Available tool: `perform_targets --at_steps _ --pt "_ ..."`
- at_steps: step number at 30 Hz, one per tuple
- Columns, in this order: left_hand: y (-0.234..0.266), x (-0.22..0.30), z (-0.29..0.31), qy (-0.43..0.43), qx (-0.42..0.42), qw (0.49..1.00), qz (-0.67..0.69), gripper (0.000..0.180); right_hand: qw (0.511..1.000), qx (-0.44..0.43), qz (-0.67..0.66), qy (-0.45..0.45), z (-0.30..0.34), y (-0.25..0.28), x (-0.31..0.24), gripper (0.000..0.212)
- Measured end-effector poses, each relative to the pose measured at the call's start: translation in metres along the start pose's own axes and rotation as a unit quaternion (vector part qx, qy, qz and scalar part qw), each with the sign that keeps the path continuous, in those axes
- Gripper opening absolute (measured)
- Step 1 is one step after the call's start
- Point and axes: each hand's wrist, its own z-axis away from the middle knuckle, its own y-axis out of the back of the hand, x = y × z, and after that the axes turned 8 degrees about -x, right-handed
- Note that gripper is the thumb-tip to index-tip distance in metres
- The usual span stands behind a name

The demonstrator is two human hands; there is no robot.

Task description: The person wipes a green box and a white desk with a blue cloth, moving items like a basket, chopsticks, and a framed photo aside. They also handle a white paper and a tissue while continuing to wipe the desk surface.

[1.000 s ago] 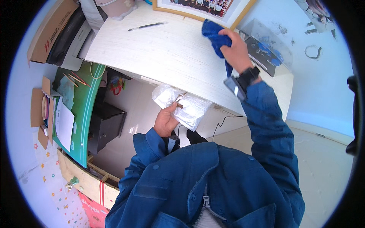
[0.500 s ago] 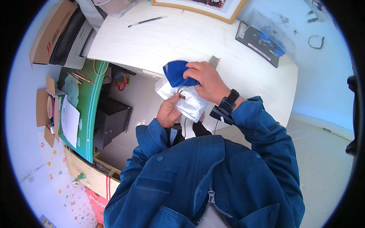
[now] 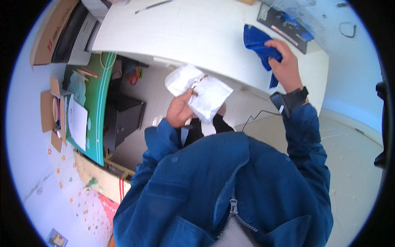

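My left hand [image 3: 180, 110] is closed on a silver, foil-like flat piece [image 3: 210, 95], gripping it by a small brown part near its middle. The piece hangs tilted in front of the white desk's near edge, above the floor. Out to the right, my right hand [image 3: 284, 68] pinches a crumpled dark blue cloth [image 3: 258, 43] over the desk's right part. The cloth is apart from the silver piece, and its lower end dangles below my fingers. What exactly the silver piece is, I cannot tell.
The white desk [image 3: 193, 33] bears a pen [image 3: 153, 6] and a clear display case with a black base [image 3: 284, 29]. To the left, a green-topped table [image 3: 98, 103] holds paper and sticks beside a cardboard box [image 3: 48, 111]. A black cabinet [image 3: 121, 123] stands below; a cable hangs near my right wrist.
My right hand has carried the blue cloth away from the silver piece, to the right over the desk. My left hand keeps its hold on the silver piece. The view has shifted slightly.
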Motion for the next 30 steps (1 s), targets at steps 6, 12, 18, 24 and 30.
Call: perform_targets --at_steps 6,12,18,24,30 --pt "0.014 -0.012 -0.003 0.001 0.100 0.921 0.377 0.048 0.970 0.066 0.122 -0.198 0.026 -0.001 0.024 0.046" --pt "0.021 -0.010 0.006 0.009 0.138 0.906 0.399 0.050 0.989 0.039 0.134 0.043 -0.021 -0.082 -0.023 0.045" --pt "0.009 0.020 0.019 -0.053 0.160 0.933 0.318 0.052 0.986 -0.019 0.156 0.051 0.004 -0.045 -0.006 0.041" --pt "0.008 0.025 0.025 -0.073 0.144 0.934 0.319 0.046 0.968 0.038 0.215 -0.120 0.011 -0.004 0.027 0.039" --pt "-0.003 0.039 0.008 -0.054 0.143 0.950 0.274 0.044 0.976 -0.039 0.206 0.055 -0.018 -0.086 -0.028 0.035"
